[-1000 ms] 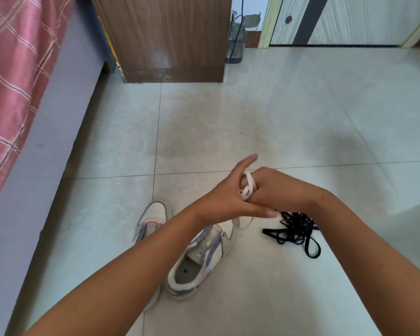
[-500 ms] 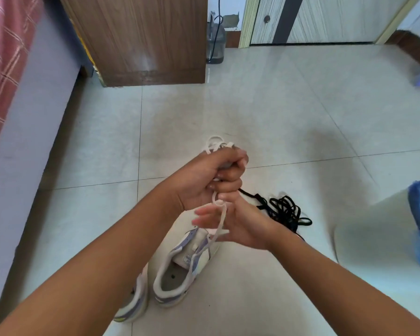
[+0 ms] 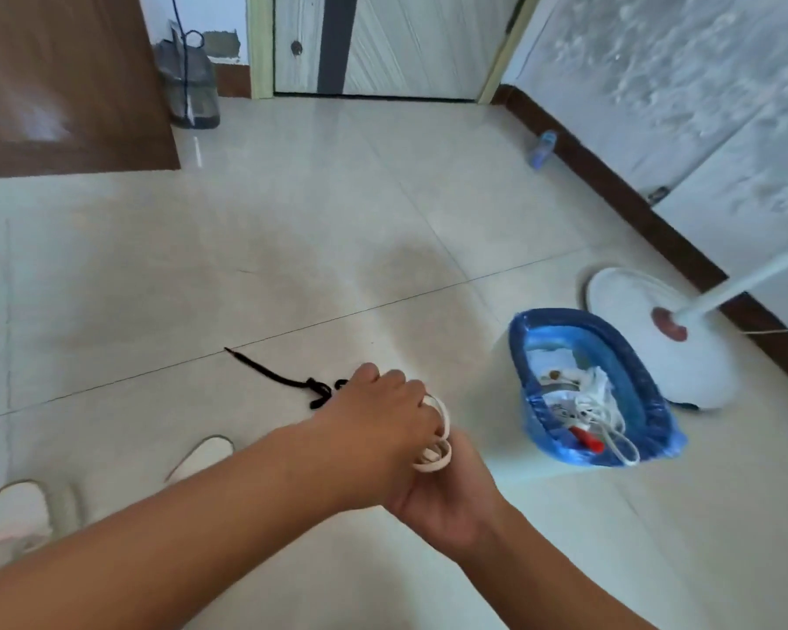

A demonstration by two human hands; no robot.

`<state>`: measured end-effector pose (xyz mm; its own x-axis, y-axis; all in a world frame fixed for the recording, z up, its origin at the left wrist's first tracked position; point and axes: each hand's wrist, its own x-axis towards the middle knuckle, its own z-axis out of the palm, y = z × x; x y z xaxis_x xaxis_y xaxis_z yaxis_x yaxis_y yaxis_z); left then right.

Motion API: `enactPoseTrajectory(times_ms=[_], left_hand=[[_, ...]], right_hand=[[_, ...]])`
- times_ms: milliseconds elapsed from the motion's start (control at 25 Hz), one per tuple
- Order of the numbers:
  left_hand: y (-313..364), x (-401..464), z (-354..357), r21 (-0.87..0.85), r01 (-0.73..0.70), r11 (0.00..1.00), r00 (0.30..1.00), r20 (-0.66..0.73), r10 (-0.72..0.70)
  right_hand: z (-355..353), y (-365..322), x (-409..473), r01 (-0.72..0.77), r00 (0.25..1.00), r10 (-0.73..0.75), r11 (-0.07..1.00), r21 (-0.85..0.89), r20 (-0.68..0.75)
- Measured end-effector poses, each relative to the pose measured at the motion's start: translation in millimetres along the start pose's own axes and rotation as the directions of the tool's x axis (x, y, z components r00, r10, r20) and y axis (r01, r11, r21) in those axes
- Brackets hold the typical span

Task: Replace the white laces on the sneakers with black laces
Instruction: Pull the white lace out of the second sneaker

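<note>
Laces first: the white lace (image 3: pixel 434 441) is off the shoe and bundled into loops, gripped in the left hand (image 3: pixel 383 413), fingers curled round the coil, with the right hand (image 3: pixel 446 497) tucked just under and behind it, cupping from below; whether the right fingers also pinch the lace is hidden by the left hand. A second ago those hands were winding the lace right above the sneakers; now the view has swung right, and the bundle is hanging close to the bin (image 3: pixel 597 393), just left of its blue-bagged rim. That reads as a lace about to be thrown away, so the removal on at least one shoe looks done. Left of the bin and well apart from it, the sneakers (image 3: pixel 23 516) have slid to the bottom-left edge, only a toe and a pale upper showing, so I cannot tell whether either is laced. Beyond the hands, the black lace (image 3: pixel 292 381) lies untouched on the tiles, one tip stretched out away from the bin, the rest hidden behind the left hand. Just past the bin sits a fan base (image 3: pixel 633 302), and far back a door (image 3: pixel 383 43). Next job, by my reckoning: drop the white, pick up the black.
</note>
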<state>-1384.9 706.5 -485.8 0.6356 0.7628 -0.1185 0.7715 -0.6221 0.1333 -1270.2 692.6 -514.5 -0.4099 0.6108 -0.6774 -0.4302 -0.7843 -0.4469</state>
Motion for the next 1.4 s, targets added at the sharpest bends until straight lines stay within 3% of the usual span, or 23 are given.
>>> enactPoseTrajectory(times_ms=[120,240,320,400,440,560,600,640,760,840,880,1040,1120,1160,1240,1400], left_hand=[[20.4,43.3,-3.0,-0.098,0.004,0.995,0.997,-0.076,-0.012],[40.5,82.6,-5.4,-0.486,0.021,0.874,1.0,0.013,-0.017],[43.4,93.0,-4.0,-0.704,0.015,0.71,1.0,-0.006,-0.027],[35.6,92.1,7.0,-0.852,0.021,0.524,0.992,-0.046,-0.116],[30.2,88.9,14.6,-0.87,0.025,0.493,0.986,-0.059,-0.155],[15.9,77.4,40.3,-0.813,0.088,0.575,0.987,-0.008,-0.163],[13.2,72.8,46.9,-0.795,0.093,0.6,0.99,0.011,-0.139],[10.6,68.5,52.2,-0.776,0.091,0.624,0.993,0.027,-0.111],[-0.9,50.9,61.9,-0.692,0.099,0.715,0.995,0.071,-0.07],[-18.2,32.3,74.1,-0.62,0.119,0.776,0.992,0.109,-0.066],[-28.1,19.9,82.0,-0.597,0.141,0.79,0.988,0.139,-0.071],[-69.3,-44.8,127.9,-0.469,0.265,0.843,0.954,0.255,-0.158],[-79.4,-91.7,155.7,-0.36,0.344,0.867,0.93,0.262,-0.26],[-84.2,-115.1,172.7,-0.298,0.349,0.889,0.931,0.223,-0.29],[-91.7,-155.1,204.2,-0.379,0.406,0.832,0.912,0.115,-0.393],[-90.7,-183.5,218.0,-0.602,0.469,0.646,0.838,0.073,-0.54]], right_hand=[[-30.5,-29.2,-35.0,0.213,0.977,-0.213,0.977,0.008,0.012],[-63.5,-64.4,-60.2,0.364,0.912,-0.406,0.867,-0.339,-0.059],[-82.4,-95.8,-76.3,0.359,0.803,-0.572,0.687,-0.632,-0.166],[-99.8,-124.2,-89.5,0.196,0.643,-0.736,0.425,-0.884,-0.212],[-107.4,-135.6,-91.2,0.064,0.617,-0.764,0.286,-0.956,-0.188],[-130.1,-151.4,-77.4,-0.344,0.796,-0.578,-0.191,-0.919,-0.178],[-135.1,-152.7,-71.6,-0.4,0.816,-0.543,-0.286,-0.871,-0.197],[-134.4,-155.4,-69.6,-0.409,0.798,-0.573,-0.291,-0.865,-0.185],[-116.2,-164.8,-80.1,-0.355,0.648,-0.748,-0.131,-0.926,-0.143],[-107.0,-166.2,-86.4,-0.334,0.558,-0.821,-0.088,-0.938,-0.121],[-100.4,-161.2,-83.7,-0.302,0.561,-0.823,-0.105,-0.947,-0.088],[-92.3,-110.3,-32.9,-0.207,0.742,-0.67,-0.226,-0.952,-0.002],[-92.2,-94.3,-11.9,-0.159,0.749,-0.659,-0.274,-0.949,0.065],[-90.0,-90.9,-6.9,-0.109,0.73,-0.679,-0.229,-0.967,0.079],[-89.6,-88.5,-4.3,-0.054,0.659,-0.747,-0.163,-0.985,0.088],[-102.4,-96.2,-11.4,-0.179,0.531,-0.846,-0.157,-0.971,0.039]])
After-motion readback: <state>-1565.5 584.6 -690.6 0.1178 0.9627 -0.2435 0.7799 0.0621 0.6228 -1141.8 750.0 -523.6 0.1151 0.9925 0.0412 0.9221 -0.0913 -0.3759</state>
